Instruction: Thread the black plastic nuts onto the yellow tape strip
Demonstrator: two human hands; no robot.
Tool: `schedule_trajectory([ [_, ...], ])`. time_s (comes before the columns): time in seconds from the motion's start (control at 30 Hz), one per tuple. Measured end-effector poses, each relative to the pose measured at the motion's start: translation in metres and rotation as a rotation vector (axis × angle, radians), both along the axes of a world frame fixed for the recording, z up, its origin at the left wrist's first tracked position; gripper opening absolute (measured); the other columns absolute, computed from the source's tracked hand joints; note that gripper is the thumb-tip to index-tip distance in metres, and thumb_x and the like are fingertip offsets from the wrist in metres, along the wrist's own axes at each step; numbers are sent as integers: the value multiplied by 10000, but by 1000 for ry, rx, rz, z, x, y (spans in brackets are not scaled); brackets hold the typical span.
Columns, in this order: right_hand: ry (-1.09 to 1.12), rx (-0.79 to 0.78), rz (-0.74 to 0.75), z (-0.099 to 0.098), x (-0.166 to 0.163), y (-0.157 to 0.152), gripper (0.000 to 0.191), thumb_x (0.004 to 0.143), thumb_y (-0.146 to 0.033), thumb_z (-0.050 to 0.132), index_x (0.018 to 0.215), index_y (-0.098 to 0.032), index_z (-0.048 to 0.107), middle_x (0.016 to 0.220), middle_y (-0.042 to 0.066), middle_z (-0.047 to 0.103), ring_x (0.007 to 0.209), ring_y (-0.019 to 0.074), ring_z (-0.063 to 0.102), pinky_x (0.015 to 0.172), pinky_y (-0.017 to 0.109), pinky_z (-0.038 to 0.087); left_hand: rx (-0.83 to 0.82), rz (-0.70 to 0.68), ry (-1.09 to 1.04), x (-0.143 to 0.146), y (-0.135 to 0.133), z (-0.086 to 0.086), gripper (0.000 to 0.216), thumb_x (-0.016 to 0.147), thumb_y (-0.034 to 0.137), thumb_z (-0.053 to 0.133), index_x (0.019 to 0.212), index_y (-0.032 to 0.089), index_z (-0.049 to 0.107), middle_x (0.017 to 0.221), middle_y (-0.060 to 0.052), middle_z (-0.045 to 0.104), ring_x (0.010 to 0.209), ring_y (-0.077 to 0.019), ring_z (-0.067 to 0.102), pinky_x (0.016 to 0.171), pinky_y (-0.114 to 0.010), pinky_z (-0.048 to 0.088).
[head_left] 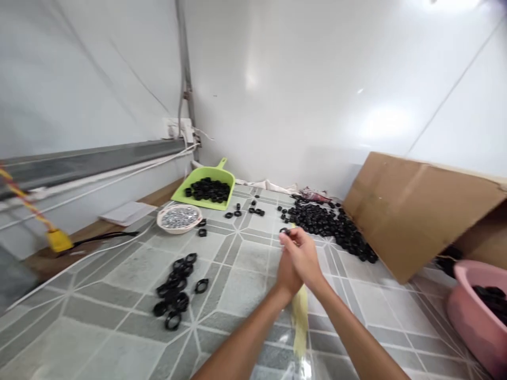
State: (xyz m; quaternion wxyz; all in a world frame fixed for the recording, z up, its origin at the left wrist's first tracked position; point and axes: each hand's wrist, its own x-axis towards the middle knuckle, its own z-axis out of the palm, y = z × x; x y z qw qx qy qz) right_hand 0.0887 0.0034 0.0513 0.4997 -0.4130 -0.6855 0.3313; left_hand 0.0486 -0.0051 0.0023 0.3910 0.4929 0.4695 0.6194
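My right hand (306, 257) is closed in a pinch, with a small black ring (284, 230) at its thumb and fingertips. Just below and behind it, my left hand (287, 272) is pressed close; its fingers are hidden behind the right one. Under my wrists a pale yellow strip (300, 322) lies on the tile-patterned tabletop (253, 258). To the left sits a loose cluster of larger black rings (174, 287), with a single black ring (202, 286) beside it. Beyond my hands spreads a big heap of small black rings (325, 219).
A green dustpan (203, 171) holding black rings stands at the back left. In front of it is a light bowl (178, 230) of shiny metal pieces. On the right are a tilted cardboard box (415, 206) and a pink tub (471, 311). A yellow connector (59, 240) hangs at far left.
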Motion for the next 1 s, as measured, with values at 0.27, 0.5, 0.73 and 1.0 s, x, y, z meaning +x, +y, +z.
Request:
schedule_trajectory([
  [0.27, 20, -269, 33, -37, 110, 25, 490, 724, -626, 715, 622, -213, 473, 506, -42, 492, 492, 128, 441, 491, 253, 351, 205, -71, 693, -4, -14, -1, 218, 904, 216, 556, 1111, 228, 621, 1024, -64, 677, 946, -248, 613, 873, -384, 468],
  [0.5, 45, -486, 334, -37, 125, 22, 475, 738, -616, 705, 654, -196, 501, 543, -40, 542, 493, 110, 482, 502, 226, 367, 123, -230, 577, -1, -17, 9, 237, 912, 295, 548, 1116, 271, 665, 1047, -37, 708, 914, -229, 650, 826, -326, 490],
  [0.73, -570, -123, -597, -14, 189, 33, 220, 957, -357, 511, 844, -193, 602, 847, 50, 644, 741, 179, 606, 646, 269, 394, -72, -94, 468, -5, -6, 4, 353, 798, 461, 696, 1066, 233, 658, 850, -24, 708, 815, -235, 662, 767, -331, 511],
  [1.0, -645, -274, -683, -30, 218, 37, 126, 857, -143, 606, 979, -166, 582, 1145, 158, 573, 1030, 268, 609, 838, 347, 443, -84, -125, 453, -2, -9, 6, 360, 801, 484, 690, 1039, 217, 657, 858, -33, 705, 826, -229, 659, 771, -331, 512],
])
